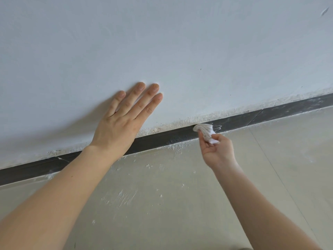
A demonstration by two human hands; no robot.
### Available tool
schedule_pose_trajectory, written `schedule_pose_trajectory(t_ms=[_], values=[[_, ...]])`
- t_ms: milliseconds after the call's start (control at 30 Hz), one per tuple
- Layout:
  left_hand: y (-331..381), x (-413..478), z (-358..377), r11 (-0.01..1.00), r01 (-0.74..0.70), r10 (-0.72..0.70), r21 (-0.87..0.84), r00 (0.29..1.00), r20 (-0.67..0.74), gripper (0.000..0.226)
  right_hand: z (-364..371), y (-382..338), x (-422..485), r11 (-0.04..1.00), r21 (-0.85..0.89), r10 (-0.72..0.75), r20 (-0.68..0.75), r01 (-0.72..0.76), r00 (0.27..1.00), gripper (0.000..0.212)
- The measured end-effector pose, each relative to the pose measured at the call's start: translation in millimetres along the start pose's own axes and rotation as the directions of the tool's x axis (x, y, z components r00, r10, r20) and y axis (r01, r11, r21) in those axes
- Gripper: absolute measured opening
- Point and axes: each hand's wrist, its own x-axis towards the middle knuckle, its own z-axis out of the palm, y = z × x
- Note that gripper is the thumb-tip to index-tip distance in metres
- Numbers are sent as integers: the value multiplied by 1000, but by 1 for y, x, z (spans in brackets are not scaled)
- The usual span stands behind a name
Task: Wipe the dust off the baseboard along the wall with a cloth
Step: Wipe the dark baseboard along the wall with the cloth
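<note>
A dark grey baseboard (158,141) runs slantwise along the foot of a white wall (162,42), rising toward the right. White dust streaks it to the right of the cloth. My right hand (219,150) pinches a small crumpled white cloth (205,131) and presses its tip against the baseboard's top edge. My left hand (122,121) lies flat on the wall above the baseboard with straight, spread fingers, and its wrist hides a stretch of the baseboard.
Beige floor tiles (180,204) lie below the baseboard, speckled with white dust and plaster crumbs near the wall. The plaster along the wall's lower edge is rough and flaky. A small scuff marks the wall at the top right (324,11).
</note>
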Motion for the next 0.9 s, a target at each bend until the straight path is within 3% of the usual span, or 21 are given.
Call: schedule_pose_trajectory(t_ms=[133, 200, 300, 400, 533, 700, 900], values=[[0, 1, 1, 1000, 3, -3, -8, 1000, -5, 75, -20, -2, -2, 997, -80, -28, -98, 20, 995, 28], [2, 1, 0, 1000, 9, -9, -29, 1000, 4, 77, -25, 15, -5, 969, -232, 52, -133, -82, 990, 20], [3, 0, -2, 999, 20, -20, -35, 1000, 13, 82, -20, 50, -10, 842, -478, 225, -111, -251, 968, 16], [4, 0, -5, 999, 37, -35, -38, 999, 34, 75, -1, 88, -14, 757, -575, 342, -59, -312, 938, 19], [3, 0, -10, 999, 32, -31, -16, 998, 60, 74, 19, 113, -12, 833, -458, 319, -59, -310, 946, 33], [5, -1, -14, 1000, 23, -21, -19, 993, 113, 75, 13, 77, -3, 901, -326, 294, -28, -287, 955, 39], [14, 2, -10, 999, 34, -35, 10, 994, 101, 98, 0, 5, 15, 958, -217, 174, -66, -185, 982, 23]])
